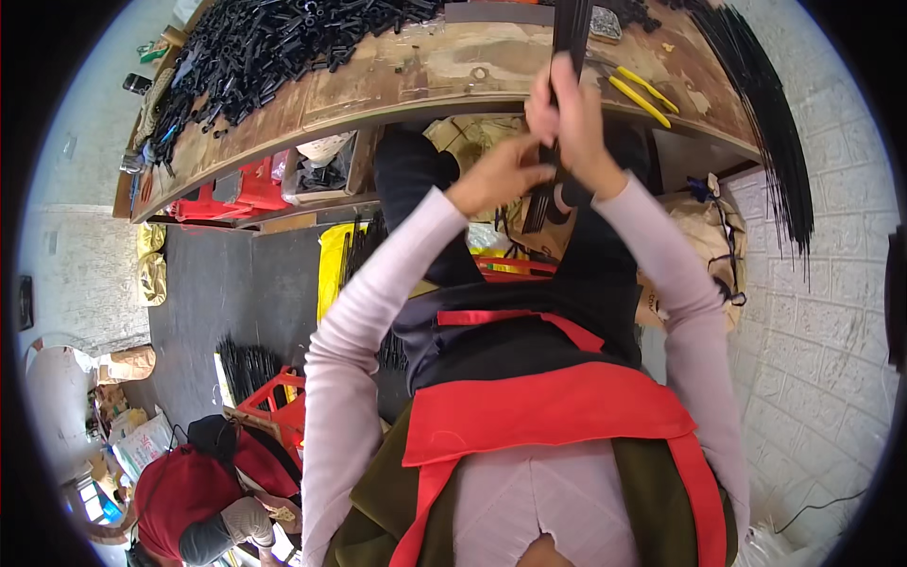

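Note:
A bundle of thin black rods (571, 30) stands nearly upright between my hands, crossing the table's front edge and reaching down over my lap. My right hand (571, 121) is closed round its middle. Just below, at the front edge, my left hand (505, 174) has its fingers curled against the same bundle, partly hidden behind it. The bundle's lower ends (539, 210) show between my knees. To the right of my right hand, pliers with yellow handles (644, 94) lie on the wooden table (444, 71).
A large heap of small black tubular parts (274, 57) covers the table's left side. More long black rods (770, 123) hang over its right edge by the white brick-patterned wall (822, 312). Red crates (236, 194) stand underneath. A person in dark red (194, 491) is behind at lower left.

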### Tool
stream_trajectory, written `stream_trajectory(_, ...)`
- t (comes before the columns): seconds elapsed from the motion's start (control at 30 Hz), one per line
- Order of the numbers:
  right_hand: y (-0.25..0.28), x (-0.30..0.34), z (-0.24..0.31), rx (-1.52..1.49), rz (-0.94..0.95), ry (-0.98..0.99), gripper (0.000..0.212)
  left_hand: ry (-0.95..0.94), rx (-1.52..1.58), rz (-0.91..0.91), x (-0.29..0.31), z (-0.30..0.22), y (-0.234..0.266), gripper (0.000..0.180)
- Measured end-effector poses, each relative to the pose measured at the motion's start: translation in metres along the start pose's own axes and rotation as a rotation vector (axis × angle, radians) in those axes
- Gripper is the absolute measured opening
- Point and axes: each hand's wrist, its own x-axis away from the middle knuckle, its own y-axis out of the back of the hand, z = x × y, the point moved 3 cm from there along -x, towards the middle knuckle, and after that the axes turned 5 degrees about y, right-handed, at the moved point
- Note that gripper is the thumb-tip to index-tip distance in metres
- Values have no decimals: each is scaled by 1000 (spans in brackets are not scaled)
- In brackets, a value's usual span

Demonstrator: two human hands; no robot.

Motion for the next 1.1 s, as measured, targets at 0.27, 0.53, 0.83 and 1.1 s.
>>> stream_trajectory(0.27, 1, 100, -118, -167, -121, -306, 44, 376, 153, 155, 70, 110, -54, 28)
stream_trajectory(0.53, 7, 57, -84, -174, -15, -296, 33, 202, -569, -71, 81, 41, 0, 38)
stream_trajectory(0.83, 14, 31, -107, -174, -243, -349, 28, -54, -578, -621, 40, -39, 110, 16)
stream_trajectory(1.1, 14, 38, -115, -269, -234, -418, 19, -193, -1211, -817, -118, -43, 248, 16)
